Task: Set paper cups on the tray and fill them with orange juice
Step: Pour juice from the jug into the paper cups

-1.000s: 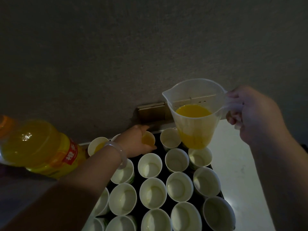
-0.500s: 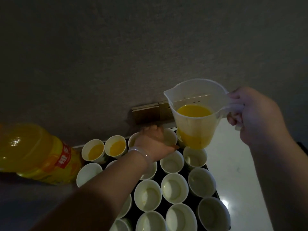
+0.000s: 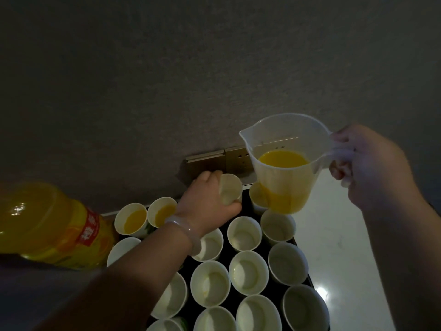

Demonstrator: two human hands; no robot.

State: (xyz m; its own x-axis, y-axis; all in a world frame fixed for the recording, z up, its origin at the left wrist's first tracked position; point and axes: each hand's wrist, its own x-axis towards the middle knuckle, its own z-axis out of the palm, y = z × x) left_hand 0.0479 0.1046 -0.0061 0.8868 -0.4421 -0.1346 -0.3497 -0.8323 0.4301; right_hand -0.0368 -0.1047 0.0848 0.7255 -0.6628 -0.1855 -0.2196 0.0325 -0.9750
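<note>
Lying bottle point(image 3: 47, 223) shows blurred red label point(image 3: 89, 229).

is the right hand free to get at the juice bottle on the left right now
Probably not: the right hand grips the jug by its handle, and the juice bottle sits beyond the tray, with the left forearm stretched across the way.

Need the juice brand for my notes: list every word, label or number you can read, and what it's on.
Bottle, red label: white characters, too blurred to read.
Jug: no readable marks.
Cups: no print visible.
</note>
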